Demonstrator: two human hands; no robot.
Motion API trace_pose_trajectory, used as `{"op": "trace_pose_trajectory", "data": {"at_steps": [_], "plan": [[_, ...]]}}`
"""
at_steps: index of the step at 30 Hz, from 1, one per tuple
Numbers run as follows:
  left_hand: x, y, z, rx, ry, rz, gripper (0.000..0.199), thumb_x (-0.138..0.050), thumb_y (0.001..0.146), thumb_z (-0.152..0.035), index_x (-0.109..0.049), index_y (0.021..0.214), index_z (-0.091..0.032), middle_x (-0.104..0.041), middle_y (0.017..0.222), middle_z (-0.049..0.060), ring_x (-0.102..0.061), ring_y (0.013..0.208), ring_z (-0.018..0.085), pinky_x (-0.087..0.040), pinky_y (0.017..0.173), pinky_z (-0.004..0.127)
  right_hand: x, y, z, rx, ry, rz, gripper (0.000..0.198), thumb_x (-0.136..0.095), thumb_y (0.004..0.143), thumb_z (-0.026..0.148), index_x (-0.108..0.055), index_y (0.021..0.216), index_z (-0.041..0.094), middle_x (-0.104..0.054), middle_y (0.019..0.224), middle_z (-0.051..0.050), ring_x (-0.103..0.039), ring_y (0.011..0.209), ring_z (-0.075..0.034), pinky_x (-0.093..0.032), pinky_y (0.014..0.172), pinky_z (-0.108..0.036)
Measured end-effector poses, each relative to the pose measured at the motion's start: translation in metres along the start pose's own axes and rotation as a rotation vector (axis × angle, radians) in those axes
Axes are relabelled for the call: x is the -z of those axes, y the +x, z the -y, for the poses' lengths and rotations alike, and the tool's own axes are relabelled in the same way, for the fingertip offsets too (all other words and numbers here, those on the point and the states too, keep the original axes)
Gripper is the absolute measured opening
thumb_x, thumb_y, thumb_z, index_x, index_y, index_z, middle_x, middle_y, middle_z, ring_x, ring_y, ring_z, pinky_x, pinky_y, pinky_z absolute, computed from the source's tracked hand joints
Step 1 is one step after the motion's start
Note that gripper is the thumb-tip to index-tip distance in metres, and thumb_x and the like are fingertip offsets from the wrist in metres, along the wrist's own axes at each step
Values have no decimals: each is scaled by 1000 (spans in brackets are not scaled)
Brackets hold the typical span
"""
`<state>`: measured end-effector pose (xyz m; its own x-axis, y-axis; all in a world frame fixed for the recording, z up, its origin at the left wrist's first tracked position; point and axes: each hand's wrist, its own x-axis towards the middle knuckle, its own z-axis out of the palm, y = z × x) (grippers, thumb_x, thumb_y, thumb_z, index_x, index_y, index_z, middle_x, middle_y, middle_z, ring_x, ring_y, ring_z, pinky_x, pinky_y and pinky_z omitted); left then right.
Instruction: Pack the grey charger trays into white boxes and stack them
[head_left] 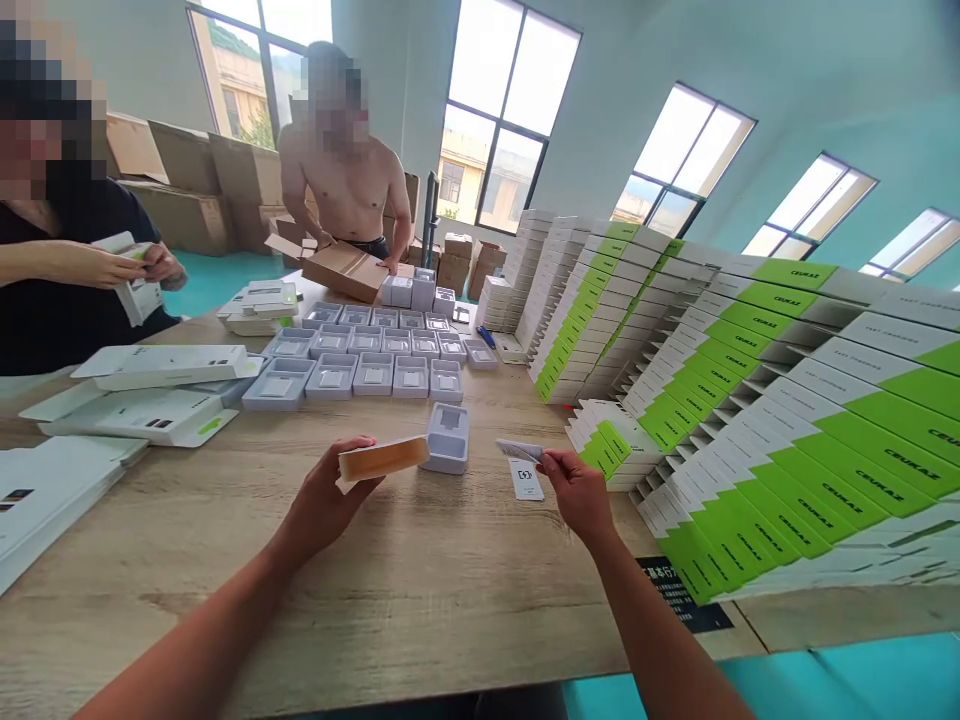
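Tray (pixel 448 438) empty on table (pixel 420 570); L hand (pixel 324 500) gripping box (pixel 382 458), R hand (pixel 577 492) pinching card (pixel 523 470).

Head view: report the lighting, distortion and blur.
Head view: bright daylight from the windows, panes partly blown out; wide-angle lens bends the box stacks outward at the right; two people's faces are pixelated; left hand and right hand are sharp.

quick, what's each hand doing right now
left hand: closed on a flat tan cardboard box
right hand: pinching a small white paper card
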<state>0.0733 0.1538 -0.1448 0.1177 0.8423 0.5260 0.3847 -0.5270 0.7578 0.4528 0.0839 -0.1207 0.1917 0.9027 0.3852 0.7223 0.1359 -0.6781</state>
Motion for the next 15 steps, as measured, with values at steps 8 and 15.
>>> {"op": "trace_pose_trajectory", "data": {"at_steps": [8, 15], "plan": [[2, 1, -9, 47, 64, 12, 37, -66, 85, -50, -60, 109, -23, -73, 105, 6, -71, 91, 26, -59, 82, 39, -15, -27, -2, -13, 62, -10, 22, -70, 83, 47, -79, 84, 27, -81, 102, -8, -72, 106, -29, -50, 103, -46], [-1, 1, -3, -57, -8, 38, 33, -67, 86, -41, -59, 113, -25, -68, 117, 7, -67, 107, 26, -55, 91, 40, -8, -33, 14, -231, 289, -137, 41, -72, 78, 60, -78, 88, 21, -79, 81, -6, -71, 74, -23, -55, 68, -33]]}}
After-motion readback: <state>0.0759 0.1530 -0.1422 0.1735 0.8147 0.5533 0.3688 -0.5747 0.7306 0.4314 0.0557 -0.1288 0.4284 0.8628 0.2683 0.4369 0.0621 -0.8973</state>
